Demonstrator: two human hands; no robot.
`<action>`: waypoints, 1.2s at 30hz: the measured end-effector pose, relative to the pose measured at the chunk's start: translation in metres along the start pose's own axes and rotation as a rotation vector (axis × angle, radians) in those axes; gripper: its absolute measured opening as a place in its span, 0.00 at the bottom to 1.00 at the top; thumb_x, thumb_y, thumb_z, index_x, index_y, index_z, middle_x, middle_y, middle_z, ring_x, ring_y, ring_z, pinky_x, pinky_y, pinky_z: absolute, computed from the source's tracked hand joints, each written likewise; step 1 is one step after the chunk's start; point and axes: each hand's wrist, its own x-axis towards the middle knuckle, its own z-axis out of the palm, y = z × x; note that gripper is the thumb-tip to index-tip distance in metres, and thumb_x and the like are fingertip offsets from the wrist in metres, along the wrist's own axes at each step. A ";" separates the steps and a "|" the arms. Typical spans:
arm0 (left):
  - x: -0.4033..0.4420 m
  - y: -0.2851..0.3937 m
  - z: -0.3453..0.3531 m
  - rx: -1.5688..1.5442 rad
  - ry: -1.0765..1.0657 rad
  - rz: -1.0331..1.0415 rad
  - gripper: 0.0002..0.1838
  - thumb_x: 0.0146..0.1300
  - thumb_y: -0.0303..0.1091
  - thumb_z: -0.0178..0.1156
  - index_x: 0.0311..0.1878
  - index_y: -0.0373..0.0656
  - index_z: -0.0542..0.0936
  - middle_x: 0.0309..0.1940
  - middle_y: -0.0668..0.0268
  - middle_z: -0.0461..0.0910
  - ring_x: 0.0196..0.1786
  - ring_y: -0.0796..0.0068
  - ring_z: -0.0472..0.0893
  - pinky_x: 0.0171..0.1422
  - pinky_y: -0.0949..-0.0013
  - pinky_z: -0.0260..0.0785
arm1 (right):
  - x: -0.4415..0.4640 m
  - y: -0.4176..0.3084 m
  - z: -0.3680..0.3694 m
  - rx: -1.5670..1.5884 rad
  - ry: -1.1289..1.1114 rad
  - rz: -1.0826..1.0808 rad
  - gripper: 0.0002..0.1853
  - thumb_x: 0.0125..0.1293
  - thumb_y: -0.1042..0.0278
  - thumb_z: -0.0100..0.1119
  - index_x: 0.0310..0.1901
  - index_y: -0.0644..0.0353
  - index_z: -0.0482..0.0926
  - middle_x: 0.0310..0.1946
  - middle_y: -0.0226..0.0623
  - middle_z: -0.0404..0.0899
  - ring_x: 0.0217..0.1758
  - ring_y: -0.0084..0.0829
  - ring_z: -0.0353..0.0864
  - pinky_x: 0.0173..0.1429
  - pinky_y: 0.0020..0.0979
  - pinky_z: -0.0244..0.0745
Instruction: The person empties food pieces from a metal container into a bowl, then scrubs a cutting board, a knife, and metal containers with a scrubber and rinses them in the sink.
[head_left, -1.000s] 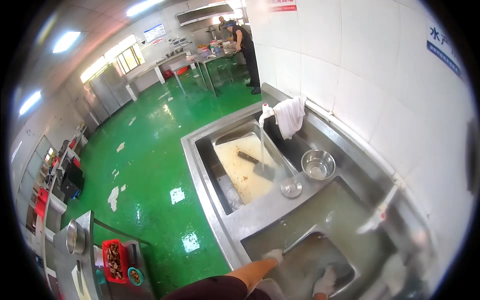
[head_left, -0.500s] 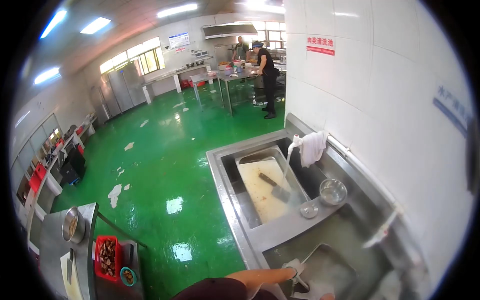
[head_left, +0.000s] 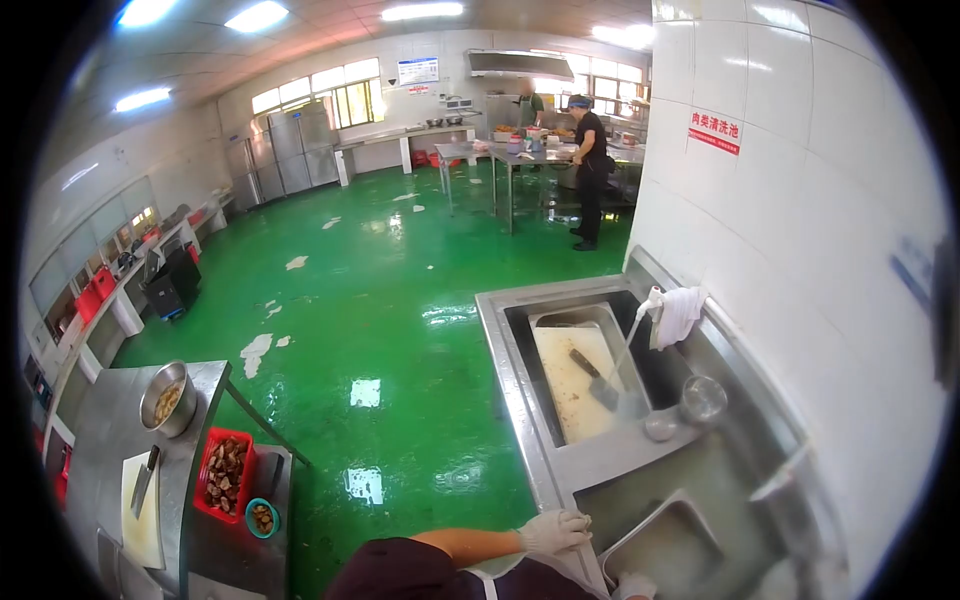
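My left hand (head_left: 555,531), in a whitish glove, rests on the steel rim (head_left: 553,478) of the sink with its fingers laid out and nothing in them. Low in the view, my gloved right hand (head_left: 635,585) is at the near edge of a rectangular metal tray (head_left: 668,545) and appears to grip it; its fingers are partly cut off by the frame. The tray lies tilted in cloudy water in the near basin. In the far basin, a cleaver (head_left: 595,377) lies on a white cutting board (head_left: 568,400) set in a metal pan (head_left: 550,318).
A running tap (head_left: 650,303) with a white cloth (head_left: 680,318) and a clear bowl (head_left: 704,400) are at the sink. A steel table (head_left: 80,410) at left holds a bowl (head_left: 168,400) and a knife (head_left: 146,482) on a board. Below is a red basket (head_left: 225,474). Two people stand far back.
My left hand has left the metal tray and moved onto the sink rim. My right hand stays by the tray. The view has swung left, so the sink appears farther right.
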 end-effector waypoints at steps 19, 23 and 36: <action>0.010 -0.010 0.002 0.071 0.100 0.232 0.21 0.64 0.47 0.59 0.55 0.43 0.77 0.55 0.57 0.75 0.62 0.58 0.74 0.73 0.54 0.63 | 0.063 0.037 0.113 0.018 0.028 0.048 0.18 0.69 0.55 0.51 0.54 0.51 0.82 0.49 0.50 0.84 0.53 0.53 0.83 0.55 0.53 0.79; 0.011 -0.013 0.007 0.073 0.117 0.249 0.21 0.65 0.47 0.59 0.55 0.43 0.77 0.55 0.57 0.75 0.62 0.58 0.74 0.72 0.55 0.64 | 0.022 0.015 0.063 0.060 0.012 0.035 0.18 0.70 0.55 0.49 0.55 0.52 0.80 0.50 0.52 0.83 0.54 0.54 0.83 0.55 0.54 0.78; 0.017 -0.020 0.009 0.037 0.082 0.256 0.22 0.64 0.46 0.59 0.55 0.43 0.76 0.52 0.56 0.76 0.58 0.57 0.76 0.65 0.56 0.68 | 0.020 0.023 0.075 0.123 -0.065 0.137 0.21 0.68 0.49 0.52 0.54 0.53 0.80 0.52 0.51 0.82 0.57 0.52 0.81 0.59 0.52 0.76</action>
